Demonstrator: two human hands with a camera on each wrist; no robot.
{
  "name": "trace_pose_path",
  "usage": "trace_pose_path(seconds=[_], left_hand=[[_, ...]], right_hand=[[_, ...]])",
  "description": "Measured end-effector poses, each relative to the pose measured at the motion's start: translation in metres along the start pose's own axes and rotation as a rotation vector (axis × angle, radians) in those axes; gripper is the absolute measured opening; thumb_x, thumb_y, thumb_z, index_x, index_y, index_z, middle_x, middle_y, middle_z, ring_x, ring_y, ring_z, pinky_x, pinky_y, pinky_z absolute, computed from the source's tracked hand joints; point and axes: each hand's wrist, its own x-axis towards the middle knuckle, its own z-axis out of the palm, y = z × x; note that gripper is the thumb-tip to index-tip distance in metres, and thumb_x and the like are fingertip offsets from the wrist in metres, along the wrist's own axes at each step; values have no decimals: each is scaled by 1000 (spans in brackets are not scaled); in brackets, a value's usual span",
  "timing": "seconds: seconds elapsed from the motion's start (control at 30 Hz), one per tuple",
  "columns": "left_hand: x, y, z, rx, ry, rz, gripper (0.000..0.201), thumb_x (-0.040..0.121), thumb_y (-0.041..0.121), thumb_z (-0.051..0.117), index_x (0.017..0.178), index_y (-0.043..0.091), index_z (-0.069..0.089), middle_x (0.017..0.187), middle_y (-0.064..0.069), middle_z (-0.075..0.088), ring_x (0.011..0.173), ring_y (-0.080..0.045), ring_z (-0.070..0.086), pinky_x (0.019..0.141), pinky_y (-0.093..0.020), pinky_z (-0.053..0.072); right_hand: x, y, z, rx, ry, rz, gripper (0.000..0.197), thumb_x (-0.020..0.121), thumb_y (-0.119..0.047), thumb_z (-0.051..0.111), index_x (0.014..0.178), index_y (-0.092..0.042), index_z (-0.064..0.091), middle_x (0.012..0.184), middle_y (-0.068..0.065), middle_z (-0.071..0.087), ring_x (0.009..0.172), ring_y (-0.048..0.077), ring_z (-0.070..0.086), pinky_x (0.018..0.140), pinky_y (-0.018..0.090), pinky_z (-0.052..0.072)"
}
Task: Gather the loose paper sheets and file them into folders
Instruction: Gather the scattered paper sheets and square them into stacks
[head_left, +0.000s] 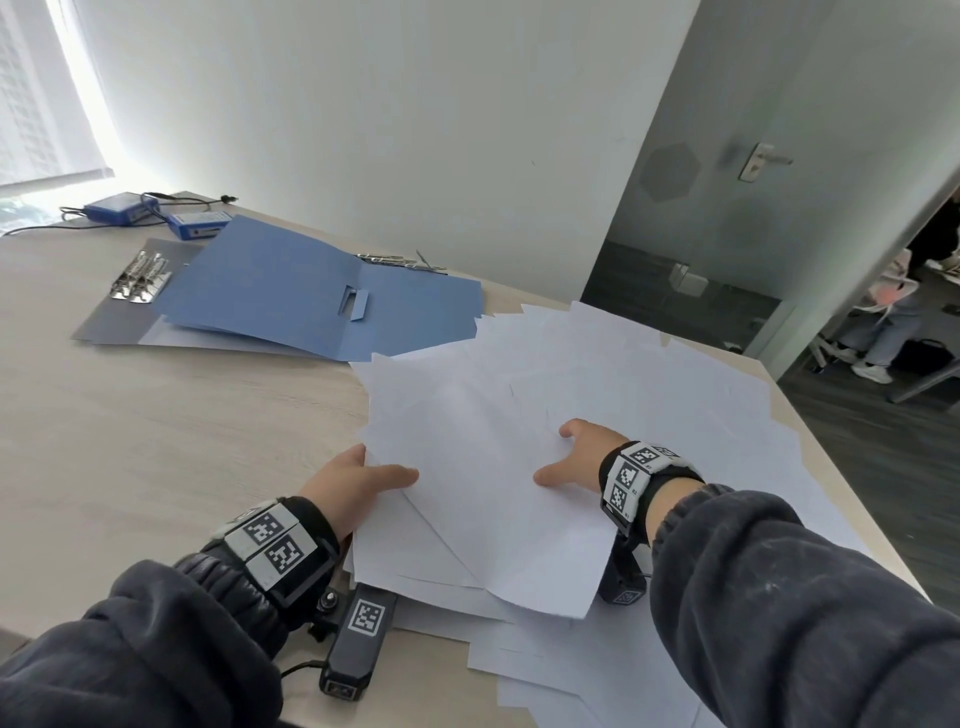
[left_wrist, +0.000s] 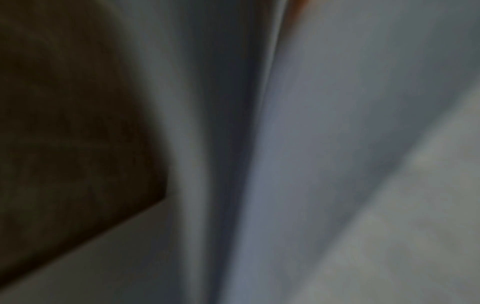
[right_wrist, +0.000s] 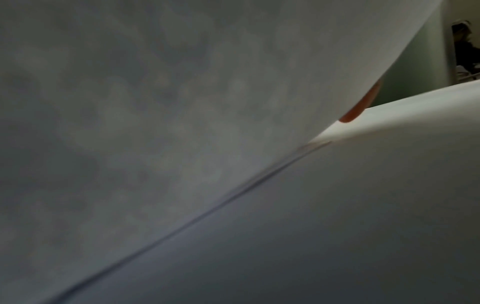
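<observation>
Many loose white paper sheets (head_left: 649, 374) lie spread over the right half of the light wooden table (head_left: 156, 441). My left hand (head_left: 363, 478) grips the left edge of a small bundle of sheets (head_left: 483, 467), thumb on top and fingers hidden underneath. My right hand (head_left: 571, 457) holds the bundle's right side; its thumb and one finger show on top. An open blue folder (head_left: 322, 291) lies further back on the left. The left wrist view shows only blurred paper (left_wrist: 337, 123). In the right wrist view a raised sheet (right_wrist: 155, 102) covers most of the frame, with one fingertip (right_wrist: 359, 107) at its edge.
A grey binder with metal clips (head_left: 140, 280) lies under the folder. Two blue boxes (head_left: 117, 208) with cables sit at the far left corner. The table's right edge (head_left: 852, 499) runs close to the sheets. Beyond an open door a person (head_left: 883, 322) sits.
</observation>
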Motion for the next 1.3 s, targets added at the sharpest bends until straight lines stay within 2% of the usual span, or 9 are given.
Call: trace_pose_path(seconds=[0.13,0.37,0.47,0.57,0.83,0.97,1.1,1.2,1.3], left_hand=[[2,1,1,-79,-43,5,49,54,10,69,103,9,66,81,-5,77,77,-29,71,74,-39,55],[4,-2,-1,-133,-48,6,48,63,2,70,110,8,64,87,-8,77,73,-27,72,64,-34,55],[5,-4,-1,-134,-44,8,55,58,8,67,113,7,64,95,-11,77,80,-31,73,68,-36,56],[5,-4,0,-129,-37,7,45,66,3,71,111,9,65,91,-9,77,79,-30,72,67,-35,55],[8,-6,-1,-156,-18,-5,43,67,5,69,110,9,65,91,-10,76,83,-32,70,72,-38,54],[10,-7,-2,-105,-2,-10,50,65,13,68,114,9,65,101,-11,75,92,-35,69,81,-41,54],[10,-8,-2,-76,27,-9,23,91,6,63,113,10,65,104,-11,74,96,-34,69,87,-43,54],[8,-7,-1,-48,40,-6,31,82,13,71,112,11,66,101,-10,75,95,-34,70,92,-47,54],[5,-5,-1,-36,39,-15,37,74,15,70,111,13,66,103,-12,74,97,-36,70,95,-52,52]], right_hand=[[-3,-3,-1,-25,11,30,82,72,-64,77,139,-26,47,139,2,50,125,25,53,103,38,45],[-6,-4,-2,63,-27,26,77,77,-52,80,137,-19,45,130,1,56,114,23,57,96,34,46],[-7,-5,-2,75,-24,19,62,78,-49,80,124,-16,55,116,1,60,107,23,59,95,34,48],[-9,-6,-1,78,-26,-5,42,80,-45,80,105,-17,62,108,2,65,102,22,63,90,33,51],[-5,-5,5,109,22,-11,36,77,-41,79,89,-25,49,96,-3,59,80,16,57,64,29,42],[-7,-5,7,142,5,-36,36,77,-40,79,94,-24,52,93,-4,60,78,17,59,65,29,45],[-9,-4,10,256,-33,-66,34,79,-32,80,107,-24,61,108,-2,67,98,22,68,87,33,55],[-9,0,10,285,-19,-75,16,83,-29,78,86,-20,64,97,4,70,89,24,68,86,32,55],[-8,11,7,290,55,-47,24,87,-30,73,72,-18,57,80,4,62,73,22,58,71,28,46]])
